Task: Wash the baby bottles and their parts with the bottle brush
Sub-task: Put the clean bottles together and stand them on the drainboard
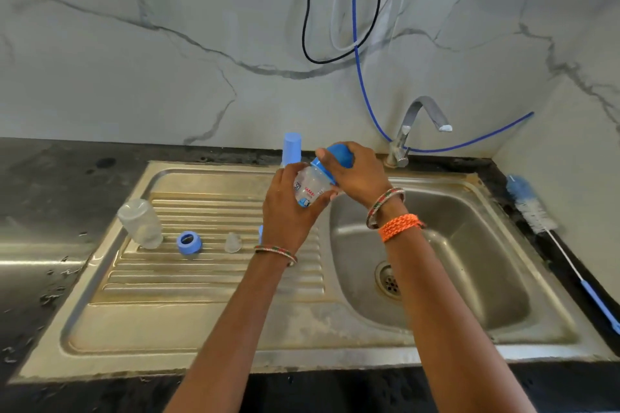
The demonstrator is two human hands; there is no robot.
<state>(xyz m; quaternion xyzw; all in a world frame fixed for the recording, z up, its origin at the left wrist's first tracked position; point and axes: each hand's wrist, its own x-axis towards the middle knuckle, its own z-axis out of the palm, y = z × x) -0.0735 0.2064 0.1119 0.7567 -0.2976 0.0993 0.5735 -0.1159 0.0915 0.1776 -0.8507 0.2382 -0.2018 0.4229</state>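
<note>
My left hand [288, 208] grips the clear body of a small baby bottle [310, 186], held tilted above the drainboard's right end. My right hand [355, 171] is wrapped round the bottle's blue cap [330, 157]. On the drainboard [208, 282] lie an upturned clear bottle [141, 223], a blue screw ring [189, 242] and a clear teat [233, 241]. A small blue part [260, 234] peeks out beside my left wrist. Another bottle with a tall light-blue cap [292, 147] stands behind my hands. The bottle brush [533, 208] lies on the counter right of the sink.
The steel sink basin [469, 238] with its drain [389, 283] is under my right arm. A tap [416, 126] stands at the back, its spout over the basin, no water running. Blue, black and white hoses hang on the marble wall. Dark counter surrounds the sink.
</note>
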